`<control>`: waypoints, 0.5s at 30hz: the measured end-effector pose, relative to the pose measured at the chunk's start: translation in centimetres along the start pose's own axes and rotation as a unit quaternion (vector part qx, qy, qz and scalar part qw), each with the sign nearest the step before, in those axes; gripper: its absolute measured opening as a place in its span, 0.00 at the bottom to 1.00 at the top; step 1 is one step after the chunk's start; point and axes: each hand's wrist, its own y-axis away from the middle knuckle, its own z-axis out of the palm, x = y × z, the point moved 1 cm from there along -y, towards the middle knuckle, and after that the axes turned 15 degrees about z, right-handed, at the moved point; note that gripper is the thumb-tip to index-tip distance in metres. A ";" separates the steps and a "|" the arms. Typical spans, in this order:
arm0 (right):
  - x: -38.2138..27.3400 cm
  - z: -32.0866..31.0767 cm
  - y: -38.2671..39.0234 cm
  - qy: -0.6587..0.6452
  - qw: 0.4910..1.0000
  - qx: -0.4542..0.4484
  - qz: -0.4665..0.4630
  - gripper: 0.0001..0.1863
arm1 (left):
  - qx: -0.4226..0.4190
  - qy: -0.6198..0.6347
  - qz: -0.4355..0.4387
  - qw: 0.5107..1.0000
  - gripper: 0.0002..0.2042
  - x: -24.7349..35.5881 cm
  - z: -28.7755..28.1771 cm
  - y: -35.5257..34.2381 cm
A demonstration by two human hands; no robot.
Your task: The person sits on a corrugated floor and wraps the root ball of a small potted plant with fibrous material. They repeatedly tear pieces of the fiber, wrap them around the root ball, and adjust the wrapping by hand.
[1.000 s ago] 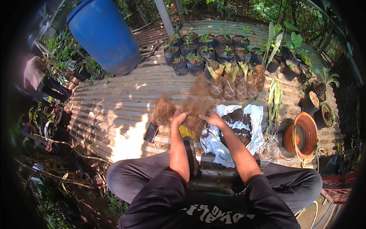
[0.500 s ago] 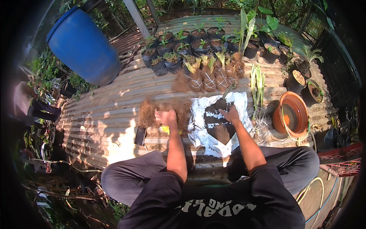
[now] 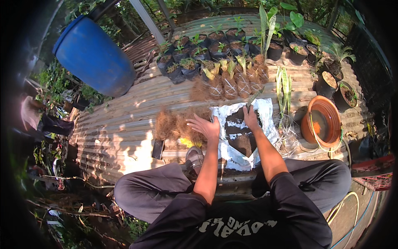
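My left hand [image 3: 205,127] is open, fingers spread, at the edge of a mat of brown coconut fibre [image 3: 177,124]. My right hand [image 3: 250,118] is closed at the far part of a white plastic sack [image 3: 226,154], its fingertips pinching the base of a narrow grey-green blade-shaped thing [image 3: 255,96]. Whether that is a tool or a leaf, I cannot tell. Dark soil [image 3: 242,143] lies on the spread sack. Just right of it are long-leaved snake plants [image 3: 283,89] with bare pale roots [image 3: 289,135].
Several fibre-wrapped plants tied with white string [image 3: 230,88] stand beyond the sack, before black-bagged seedlings [image 3: 217,50]. An orange-brown basin [image 3: 304,126] stands right; a blue barrel [image 3: 95,56] leans far left. A dark box-like thing [image 3: 158,148] lies by my shoe [image 3: 193,157].
My left hand has come off the fibre and moved right, toward the sack, its fingers spreading. My right hand has shifted farther away from me, up to the blade-shaped thing.
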 end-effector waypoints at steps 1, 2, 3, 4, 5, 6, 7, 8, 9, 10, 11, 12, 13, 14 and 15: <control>-0.3 -0.1 0.1 0.000 1.000 -0.003 0.005 0.30 | -0.019 0.013 0.049 0.999 0.45 0.3 0.3 0.5; -0.5 -0.2 0.3 0.000 1.000 -0.007 0.009 0.30 | -0.038 0.026 0.098 0.994 0.45 0.4 0.4 1.1; -0.8 -0.2 0.5 0.000 1.000 -0.011 0.014 0.31 | -0.056 0.038 0.147 0.987 0.45 0.6 0.6 1.6; 0.6 -0.8 -1.2 0.010 0.999 -0.021 0.039 0.33 | -0.082 0.071 0.171 0.979 0.45 1.8 1.4 2.2; 0.5 -0.8 -1.2 0.010 0.999 -0.019 0.030 0.33 | -0.100 0.091 0.186 0.973 0.45 1.9 1.7 2.5; 0.4 -0.8 -1.0 0.009 1.000 -0.018 0.020 0.33 | -0.117 0.110 0.202 0.966 0.45 2.0 2.0 2.8; 0.6 -1.0 -0.9 0.010 1.000 -0.014 0.012 0.33 | -0.138 0.120 0.202 0.962 0.44 2.4 2.0 2.8; 0.8 -1.2 -0.7 -0.051 0.997 -0.042 0.044 0.32 | -0.159 0.130 0.202 0.958 0.43 2.7 1.9 2.9; 1.0 -1.5 -0.6 -0.111 0.988 -0.071 0.076 0.30 | -0.180 0.139 0.202 0.953 0.42 3.1 1.8 3.0; 1.5 -1.9 -0.5 -0.169 0.975 -0.098 0.107 0.29 | -0.185 0.135 0.218 0.949 0.43 3.1 2.0 3.1; 1.9 -2.3 -0.4 -0.227 0.956 -0.124 0.139 0.28 | -0.197 0.135 0.225 0.945 0.44 3.0 2.1 3.1; 2.1 -2.6 -0.5 -0.259 0.942 -0.160 0.139 0.27 | -0.208 0.135 0.232 0.940 0.44 2.8 2.1 3.1; 2.0 -3.0 -0.4 -0.273 0.931 -0.187 0.154 0.27 | -0.224 0.137 0.241 0.934 0.45 2.9 2.2 3.1; 1.8 -3.4 -0.5 -0.286 0.919 -0.213 0.168 0.27 | -0.217 0.140 0.274 0.926 0.47 3.0 2.2 2.7; 1.6 -3.7 -0.6 -0.299 0.906 -0.238 0.182 0.27 | -0.248 0.150 0.269 0.918 0.49 3.0 2.3 2.5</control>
